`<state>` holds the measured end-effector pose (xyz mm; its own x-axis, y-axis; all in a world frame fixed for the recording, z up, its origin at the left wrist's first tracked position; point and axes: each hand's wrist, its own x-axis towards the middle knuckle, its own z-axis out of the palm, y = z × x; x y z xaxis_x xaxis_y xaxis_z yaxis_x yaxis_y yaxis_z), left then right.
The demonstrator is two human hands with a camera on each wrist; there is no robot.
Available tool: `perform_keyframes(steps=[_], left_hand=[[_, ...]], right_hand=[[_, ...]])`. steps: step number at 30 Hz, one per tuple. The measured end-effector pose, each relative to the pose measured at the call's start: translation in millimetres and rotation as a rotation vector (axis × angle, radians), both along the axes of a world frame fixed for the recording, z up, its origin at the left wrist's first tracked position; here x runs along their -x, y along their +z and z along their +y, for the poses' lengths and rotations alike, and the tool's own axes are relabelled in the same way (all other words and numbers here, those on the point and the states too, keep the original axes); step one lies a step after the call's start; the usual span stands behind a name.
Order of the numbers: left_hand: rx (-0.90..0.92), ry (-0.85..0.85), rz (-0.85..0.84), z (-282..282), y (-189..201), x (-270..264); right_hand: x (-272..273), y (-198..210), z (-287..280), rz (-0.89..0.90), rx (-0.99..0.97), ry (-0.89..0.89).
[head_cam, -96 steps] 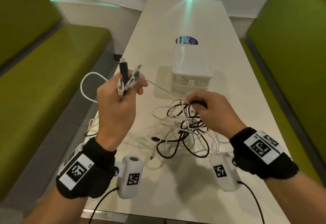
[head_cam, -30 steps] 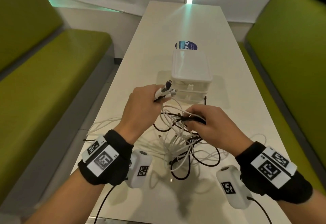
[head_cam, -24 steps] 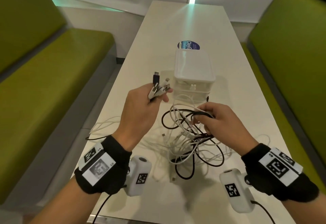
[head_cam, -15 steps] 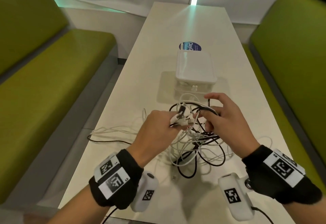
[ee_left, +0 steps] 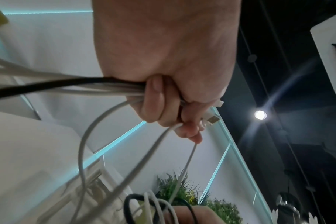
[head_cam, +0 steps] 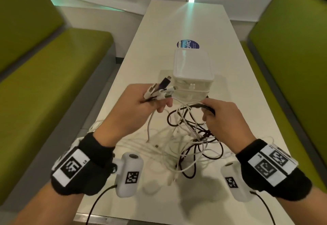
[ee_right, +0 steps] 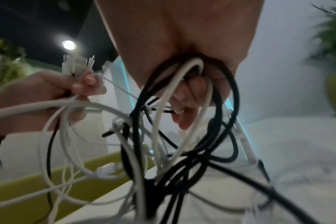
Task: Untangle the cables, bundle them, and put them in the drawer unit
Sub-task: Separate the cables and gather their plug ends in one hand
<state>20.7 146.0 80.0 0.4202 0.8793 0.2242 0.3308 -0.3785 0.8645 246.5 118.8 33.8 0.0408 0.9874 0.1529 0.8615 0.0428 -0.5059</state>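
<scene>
A tangle of white and black cables (head_cam: 192, 141) hangs over the white table (head_cam: 177, 21). My left hand (head_cam: 141, 108) is raised and grips several cable ends; their plugs (head_cam: 160, 89) stick up out of the fist. In the left wrist view its fingers (ee_left: 159, 103) curl round white and black cords. My right hand (head_cam: 223, 118) holds loops of black and white cable (ee_right: 190, 84) lifted from the pile. The white drawer unit (head_cam: 192, 72) stands just beyond both hands, its drawers closed.
Green benches flank the table on the left (head_cam: 44, 83) and right (head_cam: 292, 56). A blue round sticker (head_cam: 188, 44) lies behind the drawer unit. Some white cable trails off the table's left edge (head_cam: 95, 127).
My left hand has drawn back up and to the left with the plugs, away from the right hand. The right hand has closed on the cable loops again.
</scene>
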Motion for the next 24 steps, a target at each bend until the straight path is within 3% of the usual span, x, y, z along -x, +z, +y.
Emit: perform_keyframes(steps=[4, 8, 10, 13, 15, 21, 24], left_hand=[[0.016, 0.009, -0.125, -5, 4, -1], [-0.017, 0.120, -0.061, 9, 0, 2], [-0.033, 0.149, -0.044, 13, -1, 4], [-0.067, 0.146, -0.040, 13, 4, 2], [-0.096, 0.136, -0.042, 14, 10, 0], [-0.158, 0.046, -0.024, 16, 23, -3], [-0.183, 0.013, 0.035, 18, 27, -3]], right_hand=[[8, 10, 15, -0.160, 0.072, -0.038], [10, 17, 16, 0.092, 0.052, 0.135], [12, 18, 10, 0.109, -0.078, 0.227], [23, 14, 0, -0.085, -0.451, 0.277], [35, 13, -4, -0.059, -0.599, 0.281], [55, 22, 3, 0.213, -0.306, 0.120], [56, 20, 12, 0.189, -0.276, 0.068]])
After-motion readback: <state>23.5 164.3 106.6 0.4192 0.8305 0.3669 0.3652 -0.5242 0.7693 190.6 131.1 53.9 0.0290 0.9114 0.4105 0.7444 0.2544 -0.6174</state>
